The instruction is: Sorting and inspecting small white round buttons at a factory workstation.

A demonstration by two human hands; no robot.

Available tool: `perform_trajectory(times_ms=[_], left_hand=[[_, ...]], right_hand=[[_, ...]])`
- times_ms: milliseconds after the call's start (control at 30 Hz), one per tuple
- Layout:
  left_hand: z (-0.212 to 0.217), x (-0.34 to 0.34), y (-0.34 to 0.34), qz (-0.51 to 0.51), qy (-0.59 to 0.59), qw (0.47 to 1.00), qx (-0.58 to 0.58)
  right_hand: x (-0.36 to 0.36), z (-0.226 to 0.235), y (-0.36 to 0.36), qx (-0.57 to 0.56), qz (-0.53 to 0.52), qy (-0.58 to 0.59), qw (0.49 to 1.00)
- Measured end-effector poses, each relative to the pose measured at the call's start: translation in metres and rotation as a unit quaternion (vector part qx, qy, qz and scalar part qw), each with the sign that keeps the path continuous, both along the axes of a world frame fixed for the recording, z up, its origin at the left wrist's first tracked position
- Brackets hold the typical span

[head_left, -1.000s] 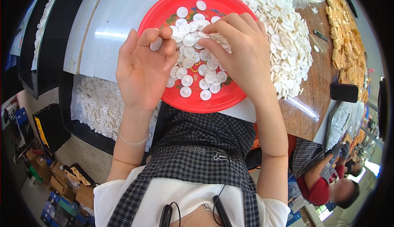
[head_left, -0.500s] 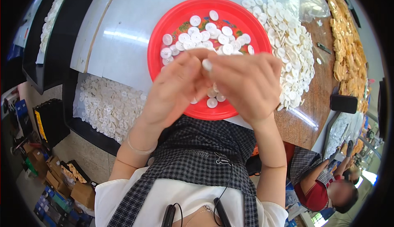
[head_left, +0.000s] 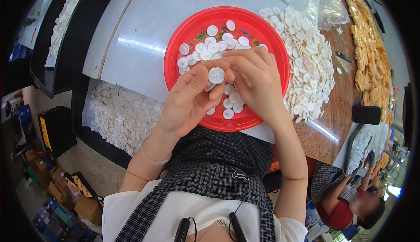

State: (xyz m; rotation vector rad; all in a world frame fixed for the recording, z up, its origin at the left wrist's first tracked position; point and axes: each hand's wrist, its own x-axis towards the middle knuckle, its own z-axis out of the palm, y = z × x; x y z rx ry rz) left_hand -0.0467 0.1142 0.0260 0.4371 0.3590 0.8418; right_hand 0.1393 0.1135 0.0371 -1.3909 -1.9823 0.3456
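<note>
A small white plastic gear (head_left: 216, 76), its toothed rim and spoked face turned up, is pinched between the thumb and fingers of my left hand (head_left: 186, 93). My right hand (head_left: 258, 78) bends in from the other side, its thumb and forefinger at the gear's right and upper edge; its other fingers are curled and partly hidden. Both hands are above a round red tray (head_left: 173, 40) with a coloured pattern on its bottom. Several loose white gears (head_left: 212, 47) lie in the tray, some covered by my hands.
A large heap of white gears (head_left: 308, 62) lies right of the tray, beside a clear plastic bag (head_left: 323, 1). More white parts (head_left: 124, 115) fill a lower bin at left. A black phone-like object (head_left: 366, 112) and a small metal tool (head_left: 344, 57) are at right. Another person (head_left: 337, 207) works at lower right.
The gear in my hands has come into plain view, its face turned up. My hands have shifted slightly, and the right hand's fingers have spread over the gear's far side.
</note>
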Motion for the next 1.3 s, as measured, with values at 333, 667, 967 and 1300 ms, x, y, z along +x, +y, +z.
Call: perform_trajectory(times_ms=[333, 667, 967, 1300], left_hand=[[0.003, -0.002, 0.002, 0.033, 0.025, 0.999, -0.027], [0.010, -0.006, 0.013, 0.170, 0.228, 0.946, 0.153], [0.015, -0.004, 0.036, 0.192, 0.194, 0.955, 0.116], [0.012, -0.007, 0.027, 0.159, 0.168, 0.971, 0.053]], right_hand=[[-0.008, -0.005, 0.007, 0.070, 0.026, -0.158, 0.985], [-0.001, 0.001, 0.009, 0.098, -0.052, -0.028, 0.993], [0.008, 0.004, -0.005, -0.045, -0.053, 0.172, 0.983], [0.010, 0.013, 0.015, -0.006, -0.019, 0.005, 1.000]])
